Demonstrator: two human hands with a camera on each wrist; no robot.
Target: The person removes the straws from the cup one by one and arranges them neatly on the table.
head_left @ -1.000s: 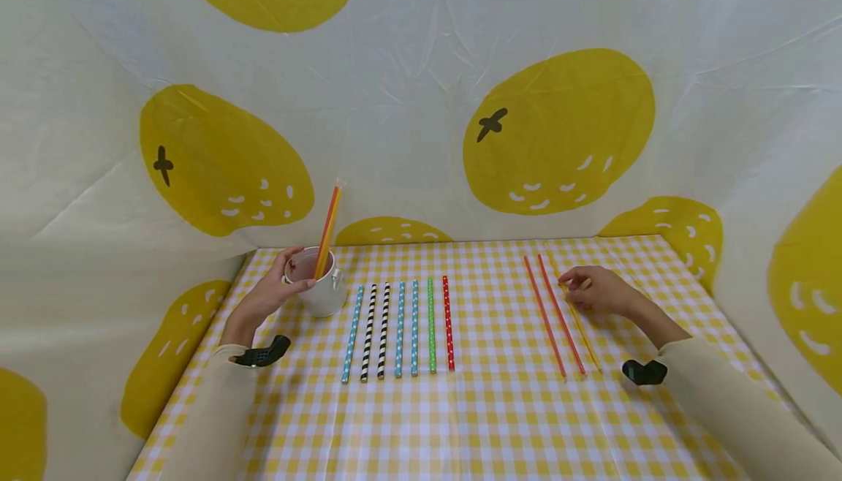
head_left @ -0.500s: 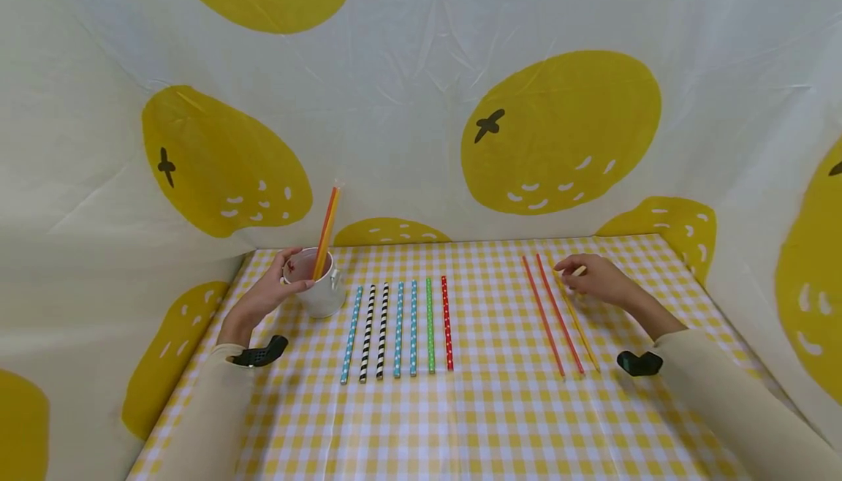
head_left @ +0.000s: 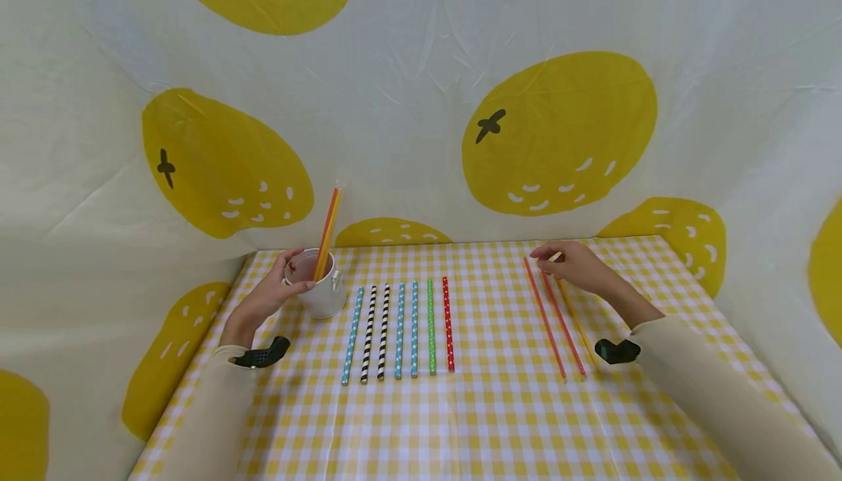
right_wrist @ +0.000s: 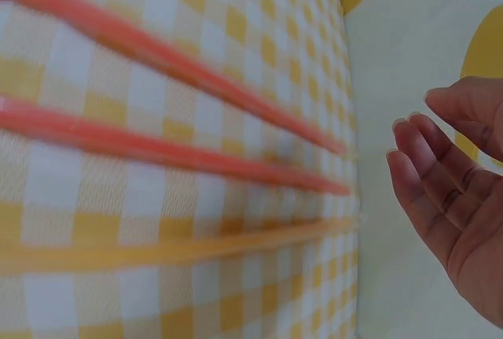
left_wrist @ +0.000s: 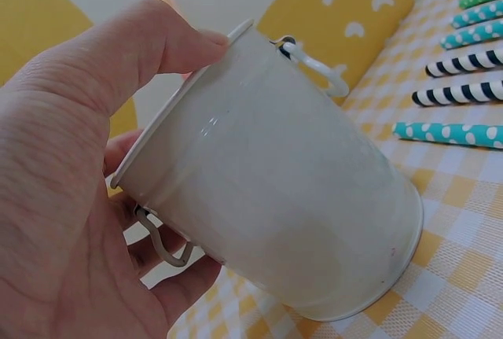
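Observation:
My left hand (head_left: 266,294) grips the rim of a small white pail (head_left: 324,298) at the left, thumb over the edge and fingers round the far side. In the left wrist view the pail (left_wrist: 291,174) shows a little side handle (left_wrist: 314,68). Orange-red and yellow straws (head_left: 327,232) lean up out of it. At the right, my right hand (head_left: 575,267) hovers over the upper ends of two red straws (head_left: 544,316) and a yellow straw (head_left: 577,316). In the right wrist view this hand (right_wrist: 456,182) holds nothing, thumb apart from the bent fingers.
Between the hands lies a row of patterned paper straws: blue dotted (head_left: 353,335), black striped (head_left: 369,335), green (head_left: 431,327) and red dotted (head_left: 449,324). A yellow checked cloth (head_left: 500,422) covers the table. A lemon-print sheet (head_left: 408,101) hangs behind.
My right hand has moved left, from the yellow straw to above the tops of the red ones. The straws on the table stay put. My left hand keeps its hold on the pail.

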